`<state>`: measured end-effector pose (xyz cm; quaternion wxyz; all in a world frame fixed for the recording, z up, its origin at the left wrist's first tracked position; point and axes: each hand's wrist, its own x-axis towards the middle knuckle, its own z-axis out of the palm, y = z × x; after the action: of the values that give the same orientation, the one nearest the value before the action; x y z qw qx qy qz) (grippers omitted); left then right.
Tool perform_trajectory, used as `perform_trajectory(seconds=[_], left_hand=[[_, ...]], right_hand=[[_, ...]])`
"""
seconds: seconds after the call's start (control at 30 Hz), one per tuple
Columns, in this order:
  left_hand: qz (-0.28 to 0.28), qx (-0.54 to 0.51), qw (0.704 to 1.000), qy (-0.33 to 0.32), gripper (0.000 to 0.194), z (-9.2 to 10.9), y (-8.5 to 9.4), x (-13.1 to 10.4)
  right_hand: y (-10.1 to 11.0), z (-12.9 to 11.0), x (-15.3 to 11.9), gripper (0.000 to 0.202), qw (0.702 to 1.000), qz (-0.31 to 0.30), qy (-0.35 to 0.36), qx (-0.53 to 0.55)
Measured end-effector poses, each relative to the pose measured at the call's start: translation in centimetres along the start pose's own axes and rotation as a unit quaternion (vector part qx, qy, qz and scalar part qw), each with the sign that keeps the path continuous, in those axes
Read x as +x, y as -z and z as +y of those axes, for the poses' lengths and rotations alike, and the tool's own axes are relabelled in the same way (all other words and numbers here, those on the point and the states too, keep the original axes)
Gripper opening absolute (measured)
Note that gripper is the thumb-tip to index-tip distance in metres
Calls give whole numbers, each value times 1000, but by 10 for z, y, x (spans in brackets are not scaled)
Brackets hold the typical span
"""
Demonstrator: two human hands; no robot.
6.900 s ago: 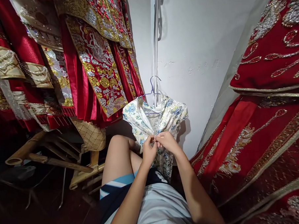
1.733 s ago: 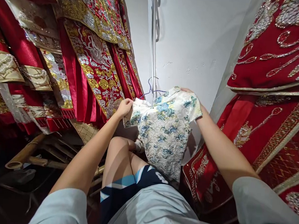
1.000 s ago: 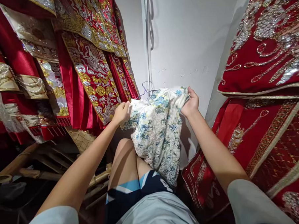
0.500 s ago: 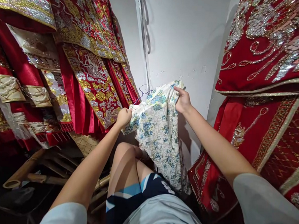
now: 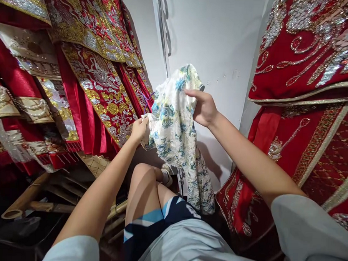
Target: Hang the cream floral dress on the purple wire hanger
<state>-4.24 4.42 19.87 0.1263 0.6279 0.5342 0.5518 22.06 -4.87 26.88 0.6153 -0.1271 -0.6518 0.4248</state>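
A white garment with a blue and green floral print (image 5: 176, 134) hangs between my hands, its long lower part trailing down beside my knee. My left hand (image 5: 139, 129) is closed on its left edge, near the short sleeve. My right hand (image 5: 204, 108) grips the cloth at its upper right, thumb lying across the front and the other fingers partly hidden behind. Part of a purple hanger (image 5: 147, 100) shows at the garment's upper left; the rest of it is hidden by cloth.
Red garments with gold and silver embroidery (image 5: 101, 81) hang on the left. More red beaded garments (image 5: 302, 86) hang close on the right. A metal rail (image 5: 162, 34) runs up the white wall (image 5: 212, 36). Bamboo poles (image 5: 29, 201) stand low at the left.
The garment's upper right part has been raised and bunched toward the left, with my right hand moving up and left. My left hand has shifted slightly left. Less of the hanger shows.
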Motion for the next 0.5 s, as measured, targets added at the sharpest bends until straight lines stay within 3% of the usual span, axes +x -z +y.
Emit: perform_trajectory(seconds=[0.07,0.13,0.2,0.4,0.47,0.5], left_hand=[[7,-32,999,6,35,0,-5,-4],[9,-55,998,9,35,1,-9,-8],[5,-71,997,10,34,5,-11,-10],[-5,-93,996,-11,31,20,-18,-11],[-1,-101,995,-15,30,23,-24,-9],[-1,-103,995,-14,29,23,-27,-8]], right_hand=[[-14,-7,-14,47,997,-73,-12,-2],[-21,-11,-20,49,994,-108,-13,-3],[-18,-12,-18,46,996,-90,0,-3],[18,-6,-7,31,998,64,24,-15],[22,-6,-16,32,999,30,19,-23],[21,-6,-22,34,999,-28,13,-25]])
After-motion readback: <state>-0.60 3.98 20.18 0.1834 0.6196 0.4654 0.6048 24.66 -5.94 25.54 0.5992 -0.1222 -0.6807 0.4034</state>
